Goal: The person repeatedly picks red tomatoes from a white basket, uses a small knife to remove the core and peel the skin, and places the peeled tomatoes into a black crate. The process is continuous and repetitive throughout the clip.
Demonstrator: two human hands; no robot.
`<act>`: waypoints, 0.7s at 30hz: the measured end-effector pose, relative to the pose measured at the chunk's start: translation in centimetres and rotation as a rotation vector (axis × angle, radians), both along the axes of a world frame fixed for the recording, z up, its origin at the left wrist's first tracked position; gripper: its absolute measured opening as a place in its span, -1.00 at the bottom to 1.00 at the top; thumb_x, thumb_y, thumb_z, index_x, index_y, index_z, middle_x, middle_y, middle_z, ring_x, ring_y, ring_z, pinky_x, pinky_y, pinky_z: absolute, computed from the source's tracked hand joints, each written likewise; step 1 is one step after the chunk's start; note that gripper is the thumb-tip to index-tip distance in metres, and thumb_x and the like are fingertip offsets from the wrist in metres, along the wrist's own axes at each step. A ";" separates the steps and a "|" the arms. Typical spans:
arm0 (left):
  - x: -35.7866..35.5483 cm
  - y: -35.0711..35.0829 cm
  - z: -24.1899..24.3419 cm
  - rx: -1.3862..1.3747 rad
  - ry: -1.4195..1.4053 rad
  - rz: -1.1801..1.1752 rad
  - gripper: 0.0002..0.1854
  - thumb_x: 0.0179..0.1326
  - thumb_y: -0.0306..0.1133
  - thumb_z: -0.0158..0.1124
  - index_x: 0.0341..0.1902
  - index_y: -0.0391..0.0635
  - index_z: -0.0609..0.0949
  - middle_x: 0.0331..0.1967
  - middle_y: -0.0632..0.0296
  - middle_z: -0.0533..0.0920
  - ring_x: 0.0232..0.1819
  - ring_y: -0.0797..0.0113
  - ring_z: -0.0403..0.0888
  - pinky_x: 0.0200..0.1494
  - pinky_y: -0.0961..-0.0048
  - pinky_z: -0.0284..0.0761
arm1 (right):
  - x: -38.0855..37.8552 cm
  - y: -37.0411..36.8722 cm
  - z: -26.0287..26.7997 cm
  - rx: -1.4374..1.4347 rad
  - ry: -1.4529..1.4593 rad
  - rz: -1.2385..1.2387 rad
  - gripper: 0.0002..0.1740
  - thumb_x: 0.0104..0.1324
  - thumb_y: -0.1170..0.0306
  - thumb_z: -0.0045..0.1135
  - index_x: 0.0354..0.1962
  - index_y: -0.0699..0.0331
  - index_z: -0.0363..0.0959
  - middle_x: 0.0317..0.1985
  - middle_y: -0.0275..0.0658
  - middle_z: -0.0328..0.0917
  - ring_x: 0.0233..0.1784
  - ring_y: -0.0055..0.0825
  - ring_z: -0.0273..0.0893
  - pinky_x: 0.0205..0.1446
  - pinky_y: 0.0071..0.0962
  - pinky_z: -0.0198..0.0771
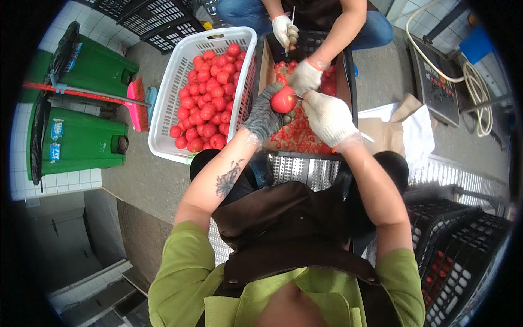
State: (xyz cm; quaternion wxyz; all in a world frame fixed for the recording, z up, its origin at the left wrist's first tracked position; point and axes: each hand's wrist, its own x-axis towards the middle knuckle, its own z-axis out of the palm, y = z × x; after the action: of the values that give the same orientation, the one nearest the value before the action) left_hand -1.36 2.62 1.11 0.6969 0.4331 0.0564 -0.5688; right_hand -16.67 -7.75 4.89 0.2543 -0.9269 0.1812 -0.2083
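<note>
My left hand [266,110], in a grey knit glove, grips a red tomato [283,100] from its left side. In a white knit glove, my right hand [329,116] holds a thin tool; its slim metal tip [298,96] meets the tomato's right side, and a pale handle end [367,137] sticks out behind the hand. The glove hides most of this tool, so its kind is unclear. Beneath both hands stands a black crate [354,88] lined with brown cardboard, holding small red tomato pieces [300,135] and some whole tomatoes [328,89].
A white plastic basket [163,135] of tomatoes stands left of the crate. Opposite me, a co-worker's gloved hand [306,77] reaches into the crate; the other [284,32] holds a thin tool. Green bins [81,141] and a pink broom [137,104] are left, a floor scale [435,92] right.
</note>
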 end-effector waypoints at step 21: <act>-1.5 0.1 -3.1 0.397 -0.413 -0.145 -0.78 0.17 -0.14 0.23 -0.14 0.13 0.61 -0.29 0.38 0.62 -0.39 0.45 0.55 -0.60 0.53 0.41 | 0.3 1.3 -1.5 0.034 0.421 0.093 -0.77 0.21 0.36 -0.03 -0.30 0.28 0.55 -0.39 0.03 0.61 -0.25 -0.03 0.62 -0.17 -0.12 0.49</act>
State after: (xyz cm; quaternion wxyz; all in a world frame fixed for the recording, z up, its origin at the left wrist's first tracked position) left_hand -2.88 2.69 -1.99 0.5528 0.6704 -0.0073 -0.4949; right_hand -16.35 -6.48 3.40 0.2358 -0.9528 0.1909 0.0049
